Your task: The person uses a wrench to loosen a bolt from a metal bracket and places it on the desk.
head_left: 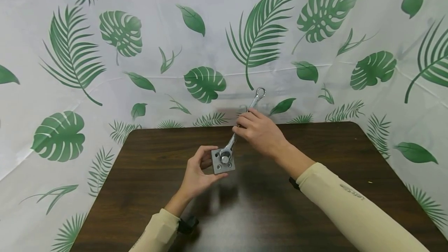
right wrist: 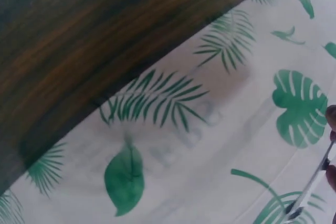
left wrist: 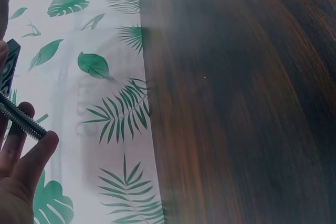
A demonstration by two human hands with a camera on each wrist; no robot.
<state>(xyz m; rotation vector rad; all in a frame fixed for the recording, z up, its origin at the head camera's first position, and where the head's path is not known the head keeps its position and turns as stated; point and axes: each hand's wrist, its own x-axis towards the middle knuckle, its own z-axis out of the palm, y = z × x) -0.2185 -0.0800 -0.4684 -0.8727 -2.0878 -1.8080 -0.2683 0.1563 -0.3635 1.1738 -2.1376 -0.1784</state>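
Note:
My left hand (head_left: 197, 172) grips a square grey metal plate (head_left: 229, 166) by its edges, thumb along the lower side and fingers at the upper left. Several round holes show in the plate's face, and a bolt (head_left: 225, 159) with a shiny head stands in it. In the left wrist view the bolt's threaded shank (left wrist: 23, 118) sticks out past the plate (left wrist: 9, 69), close to the fingers. My right hand (head_left: 260, 131) pinches a chrome combination wrench (head_left: 231, 142) along its shaft. The wrench's lower end sits around the bolt head; its ring end points up and away.
Below the hands lies a dark wood-grain table (head_left: 157, 158). A white cloth with green leaf prints (head_left: 157, 22) hangs behind the table's far edge. Dark straps (head_left: 188, 224) sit at the wrists, next to pale yellow sleeves (head_left: 350, 205).

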